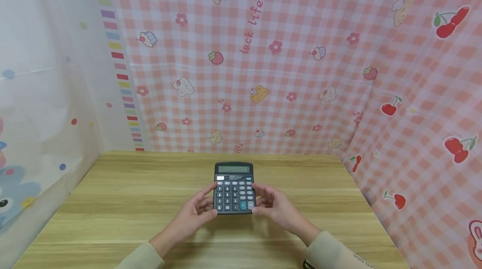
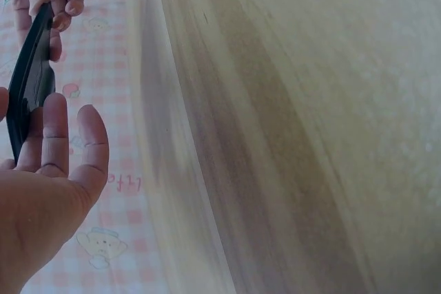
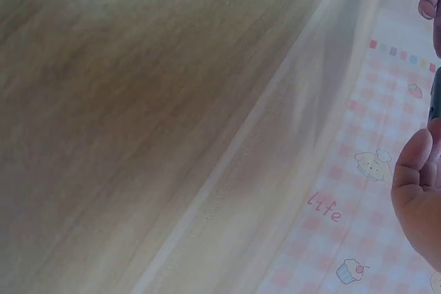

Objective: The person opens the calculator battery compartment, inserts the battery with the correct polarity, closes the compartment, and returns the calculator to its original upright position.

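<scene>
A dark calculator [image 1: 235, 189] with grey keys and a teal plus key is held up over the wooden table, its display facing me. My left hand [image 1: 192, 211] grips its left edge, thumb at the lower corner and fingers at the side and behind. On the opposite edge my right hand [image 1: 278, 209] holds it the same way. The left wrist view shows the calculator [image 2: 31, 74] edge-on between both hands, raised off the tabletop. Only a sliver of the calculator [image 3: 435, 94] appears in the right wrist view, beside the right hand [image 3: 420, 191].
The wooden table [image 1: 124, 202] spreads beneath both hands. A pink checked cloth [image 1: 241, 72] hangs behind its far edge, and another cherry-printed cloth [image 1: 421, 114] hangs along the right. A white patterned sheet [image 1: 45, 106] covers the left side.
</scene>
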`<state>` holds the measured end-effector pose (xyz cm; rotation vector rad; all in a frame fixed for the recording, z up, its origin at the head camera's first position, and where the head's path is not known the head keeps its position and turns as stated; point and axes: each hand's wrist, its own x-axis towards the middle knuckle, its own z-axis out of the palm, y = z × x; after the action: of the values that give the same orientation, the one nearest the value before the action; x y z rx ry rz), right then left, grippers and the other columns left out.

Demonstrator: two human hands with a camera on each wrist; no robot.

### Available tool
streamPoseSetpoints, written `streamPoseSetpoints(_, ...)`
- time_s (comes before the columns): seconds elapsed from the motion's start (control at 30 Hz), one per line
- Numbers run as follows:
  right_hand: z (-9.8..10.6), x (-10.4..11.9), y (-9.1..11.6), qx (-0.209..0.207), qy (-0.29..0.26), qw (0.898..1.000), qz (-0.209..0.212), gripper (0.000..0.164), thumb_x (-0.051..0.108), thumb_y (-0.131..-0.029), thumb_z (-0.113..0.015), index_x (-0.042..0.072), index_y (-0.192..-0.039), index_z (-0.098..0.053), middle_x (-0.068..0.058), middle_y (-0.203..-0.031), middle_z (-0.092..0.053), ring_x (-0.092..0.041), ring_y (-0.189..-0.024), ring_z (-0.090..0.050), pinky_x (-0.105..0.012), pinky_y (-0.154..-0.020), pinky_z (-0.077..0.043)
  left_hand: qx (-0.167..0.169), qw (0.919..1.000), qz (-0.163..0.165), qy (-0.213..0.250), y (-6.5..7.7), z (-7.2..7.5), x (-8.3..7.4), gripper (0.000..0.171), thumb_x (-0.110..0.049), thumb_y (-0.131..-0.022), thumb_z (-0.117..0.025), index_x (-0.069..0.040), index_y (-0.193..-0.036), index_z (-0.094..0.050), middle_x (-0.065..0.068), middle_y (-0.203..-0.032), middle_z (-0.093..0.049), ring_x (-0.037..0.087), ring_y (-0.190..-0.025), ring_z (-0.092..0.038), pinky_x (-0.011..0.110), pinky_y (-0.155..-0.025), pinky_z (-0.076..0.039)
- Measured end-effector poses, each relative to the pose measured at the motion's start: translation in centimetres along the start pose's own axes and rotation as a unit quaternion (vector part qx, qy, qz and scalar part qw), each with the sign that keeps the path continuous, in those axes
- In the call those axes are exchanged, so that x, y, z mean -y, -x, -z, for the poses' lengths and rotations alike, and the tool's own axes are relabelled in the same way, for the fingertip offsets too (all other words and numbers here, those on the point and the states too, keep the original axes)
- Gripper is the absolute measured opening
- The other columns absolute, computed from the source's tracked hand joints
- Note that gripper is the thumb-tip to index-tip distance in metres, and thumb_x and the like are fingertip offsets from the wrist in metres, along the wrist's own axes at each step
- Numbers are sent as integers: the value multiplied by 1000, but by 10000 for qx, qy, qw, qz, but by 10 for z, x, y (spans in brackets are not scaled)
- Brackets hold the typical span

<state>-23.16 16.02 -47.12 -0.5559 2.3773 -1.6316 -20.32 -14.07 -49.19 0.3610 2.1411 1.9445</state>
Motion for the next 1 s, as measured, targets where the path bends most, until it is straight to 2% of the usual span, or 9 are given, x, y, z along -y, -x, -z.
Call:
streamPoseSetpoints(0.17,3,0,-1,129,-128,9997,-151,66,8,-95,-80,5,-155,-54,-22,-131,-71,-19,-103,-68,-20,-84,-59,59,9998,128,158,-1,0,0,81,-11,-101,-69,-17,-171,-28,27,-154,-58,24,-118,-71,35,-99,-63)
streamPoseSetpoints(0.3,6,-2,-4,308,-407,9981,-347,68,13,-98,-78,2,-158,-49,-24,-131,-70,-16,-106,-69,-22,-90,-60,14,9990,308,335,-4,1,-1,77,-16,-104,-67,-15,-171,-28,26,-155,-58,28,-123,-72,46,-103,-61)
streamPoseSetpoints(0.43,10,-4,-9,471,-516,9960,-557,66,21,-103,-74,3,-160,-47,-21,-131,-70,-18,-112,-70,-32,-99,-61,-76,9976,516,461,-7,0,-3,74,-23,-106,-67,-13,-169,-30,27,-156,-56,36,-129,-69,48,-102,-61)
streamPoseSetpoints(0.6,14,-4,-17,555,-597,9940,-731,64,30,-107,-68,6,-161,-46,-17,-130,-70,-28,-117,-69,-47,-105,-59,-106,9967,558,586,-18,1,-5,71,-20,-107,-64,-7,-168,-31,30,-155,-55,34,-124,-69,48,-100,-62)
streamPoseSetpoints(0.67,15,-4,-21,524,-711,9926,-828,63,31,-107,-68,7,-161,-46,-16,-129,-70,-28,-115,-68,-47,-102,-59,-187,9959,611,638,-25,2,-6,68,-16,-106,-61,-6,-167,-32,28,-149,-60,29,-117,-69,44,-96,-63)
streamPoseSetpoints(0.77,14,-7,-31,415,-970,9891,-1029,62,29,-108,-66,7,-161,-46,-10,-127,-68,-21,-109,-66,-38,-97,-59,-468,9934,766,717,-39,3,-7,65,-12,-104,-59,-7,-165,-38,19,-134,-69,24,-106,-66,38,-88,-63)
streamPoseSetpoints(0.87,14,-10,-43,293,-1343,9831,-1208,60,24,-109,-63,4,-162,-44,-4,-119,-67,-14,-98,-63,-30,-89,-57,-727,9907,894,729,-53,2,-7,61,-12,-104,-58,-10,-163,-44,11,-120,-68,23,-102,-64,35,-83,-63)
streamPoseSetpoints(1.0,17,-13,-60,108,-1621,9761,-1443,57,18,-109,-61,2,-161,-44,-1,-109,-66,-10,-88,-62,-25,-80,-55,-865,9892,964,693,-70,2,-6,59,-14,-104,-57,-10,-162,-46,14,-116,-64,26,-102,-63,34,-80,-62)
